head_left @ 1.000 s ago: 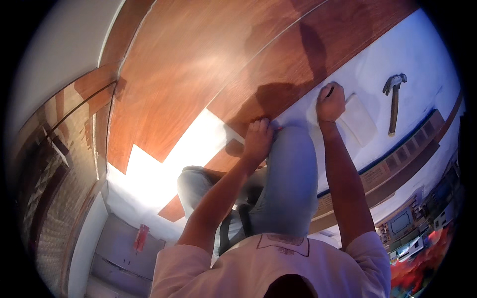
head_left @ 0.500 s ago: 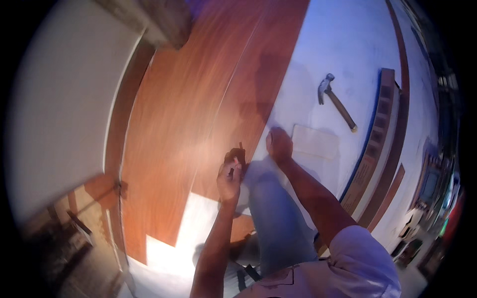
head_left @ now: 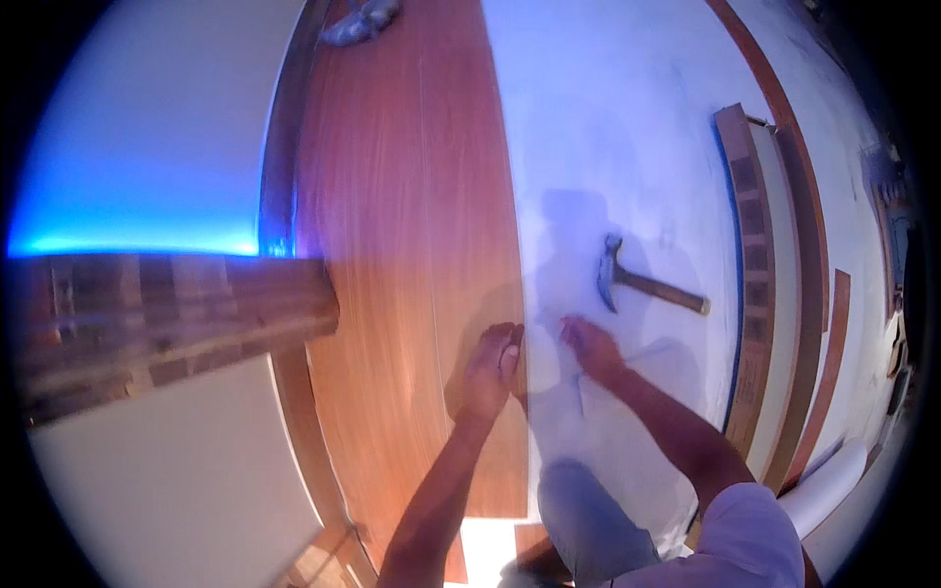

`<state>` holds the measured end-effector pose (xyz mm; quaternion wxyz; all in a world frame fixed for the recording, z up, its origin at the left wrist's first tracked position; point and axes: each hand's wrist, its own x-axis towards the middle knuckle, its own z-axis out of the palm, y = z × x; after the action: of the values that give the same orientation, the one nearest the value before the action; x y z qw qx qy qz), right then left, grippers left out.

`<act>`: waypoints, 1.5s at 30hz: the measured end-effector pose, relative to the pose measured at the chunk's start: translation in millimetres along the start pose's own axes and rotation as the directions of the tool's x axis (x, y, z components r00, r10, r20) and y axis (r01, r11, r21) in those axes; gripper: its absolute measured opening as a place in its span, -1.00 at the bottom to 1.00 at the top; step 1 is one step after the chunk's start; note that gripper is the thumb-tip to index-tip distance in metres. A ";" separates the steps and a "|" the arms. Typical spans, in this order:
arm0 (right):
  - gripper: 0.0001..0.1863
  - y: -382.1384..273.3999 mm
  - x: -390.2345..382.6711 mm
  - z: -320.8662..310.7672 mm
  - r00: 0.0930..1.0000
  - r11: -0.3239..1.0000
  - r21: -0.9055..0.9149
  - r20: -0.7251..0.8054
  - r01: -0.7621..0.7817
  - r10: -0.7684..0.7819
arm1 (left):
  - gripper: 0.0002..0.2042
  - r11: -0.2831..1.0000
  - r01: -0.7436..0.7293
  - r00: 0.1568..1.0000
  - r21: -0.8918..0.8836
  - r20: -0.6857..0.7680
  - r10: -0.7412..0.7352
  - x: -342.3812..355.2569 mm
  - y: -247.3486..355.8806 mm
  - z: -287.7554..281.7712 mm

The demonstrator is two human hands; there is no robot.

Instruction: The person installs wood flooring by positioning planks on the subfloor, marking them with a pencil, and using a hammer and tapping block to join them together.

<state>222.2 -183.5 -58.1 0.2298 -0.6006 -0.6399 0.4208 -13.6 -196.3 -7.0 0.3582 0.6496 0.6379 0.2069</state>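
Planks (head_left: 377, 216): reddish-brown wood grain, thin seam between two columns, sweeping from 11 to 7 o'clock of mid-view. Exposed long edge faces 3 o'clock.
Grey lump (head_left: 360, 24): on the planks, 11 o'clock, near the upper rim; too blurred to identify.
Left hand (head_left: 490, 372): near 6 o'clock, just below centre, over the planks close to the exposed edge. Fingers curled in; dark patch by the fingertips, can't make out if anything is gripped.
Pale sheet (head_left: 627, 108): runs along the exposed edge on its 3 o'clock side, under the hammer.
Knee (head_left: 588, 505): 5 o'clock, beside that edge.
Right hand (head_left: 596, 351): 4 o'clock, over the pale sheet, apart from the left. Fingers half bent toward 10; tips blurred, no telling whether they pinch something.
Hammer (head_left: 659, 286): 3 o'clock, lying free, head toward the planks, handle pointing to 4. Neither hand on it.
Long carton (head_left: 755, 284): farther out at 3 o'clock, roughly parallel to the planks; brown strip (head_left: 808, 240) beyond.
Step in hand, judged: handwork at the exposed edge, no striking.
Next move, judged: calls for steady fingers, both hands near that edge, edge not knocked.
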 end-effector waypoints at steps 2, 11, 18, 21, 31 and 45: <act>-0.81 10.2 86.9 -22.3 0.965 0.985 -0.173 -0.257 -0.002 -0.043 | -0.59 0.970 -0.065 0.997 0.232 -0.027 0.074 62.8 -21.0 -13.6; -0.79 40.5 298.2 -50.9 0.868 0.794 -0.593 -0.456 -0.133 -0.196 | -0.34 0.888 -0.067 0.996 0.456 -0.023 0.087 255.3 -93.4 -7.2; -0.72 45.4 298.5 -55.3 0.901 0.830 -0.547 -0.408 -0.112 -0.147 | -0.31 0.835 -0.113 0.988 0.539 -0.029 0.153 258.0 -93.9 -6.0; -0.67 49.8 298.1 -55.3 0.904 0.821 -0.557 -0.405 -0.128 -0.134 | -0.32 0.831 -0.111 0.993 0.544 0.039 0.107 262.4 -87.2 -8.8; -0.64 53.2 304.8 -53.5 0.915 0.809 -0.571 -0.386 -0.137 -0.118 | -0.23 0.853 -0.306 0.926 0.423 0.340 0.163 308.7 -92.4 -52.7; -0.63 56.4 300.5 -55.2 0.929 0.838 -0.521 -0.368 -0.161 -0.050 | -0.34 0.783 -0.523 0.805 0.337 0.498 0.324 348.6 -122.4 -62.3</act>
<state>246.8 115.7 -137.7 0.1532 -0.7272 -0.6601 0.1094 -107.0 148.2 -120.9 0.2635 0.8728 0.4107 -0.0151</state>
